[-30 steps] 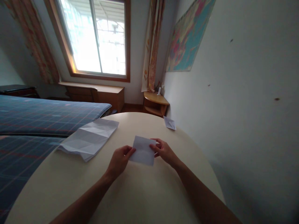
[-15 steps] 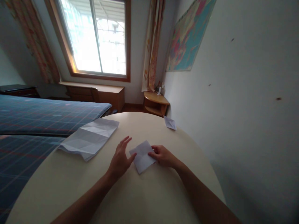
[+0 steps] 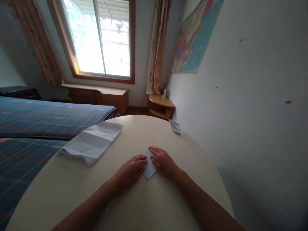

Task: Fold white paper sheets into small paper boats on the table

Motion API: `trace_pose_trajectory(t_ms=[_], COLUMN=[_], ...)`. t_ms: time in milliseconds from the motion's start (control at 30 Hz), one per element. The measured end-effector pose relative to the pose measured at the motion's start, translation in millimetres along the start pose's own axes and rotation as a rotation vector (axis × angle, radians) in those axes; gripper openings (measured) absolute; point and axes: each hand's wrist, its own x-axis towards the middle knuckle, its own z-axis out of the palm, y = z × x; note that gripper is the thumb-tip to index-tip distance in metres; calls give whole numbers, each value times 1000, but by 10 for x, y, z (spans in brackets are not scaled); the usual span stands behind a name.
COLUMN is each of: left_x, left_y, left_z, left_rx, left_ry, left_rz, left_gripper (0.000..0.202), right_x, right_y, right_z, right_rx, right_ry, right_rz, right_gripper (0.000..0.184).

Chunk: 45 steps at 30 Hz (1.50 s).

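Note:
A small folded piece of white paper lies flat on the round cream table. My left hand lies flat on the paper's left part, fingers stretched out. My right hand presses on its right part, fingers extended and together. Both hands cover much of the paper, and only its middle strip and lower corner show between them.
A larger creased white sheet lies at the table's left edge, hanging slightly over it. A small folded paper shape sits at the far right by the wall. A bed with a blue plaid cover stands left of the table.
The paper was held up between both hands, then turned and laid down. Now both hands lie flat on it, pressing it to the table.

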Motion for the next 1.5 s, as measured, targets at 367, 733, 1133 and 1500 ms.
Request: trace_pose_trajectory(t_ms=[367, 733, 1133, 1500], left_x=[-18, -62, 27, 54], left_y=[-25, -106, 102, 98], left_z=[-109, -285, -387, -275], left_rx=[-26, 5, 161, 328], left_ry=[-38, -91, -165, -172], left_rz=[59, 68, 126, 190], left_gripper=[37, 32, 32, 38], right_x=[45, 35, -89, -46], right_y=[-122, -168, -65, -112], right_z=[114, 73, -58, -129], right_rx=[-152, -160, 25, 79], right_ry=[-266, -228, -329, -190], right_rz=[33, -68, -198, -252], right_gripper=[62, 70, 95, 62])
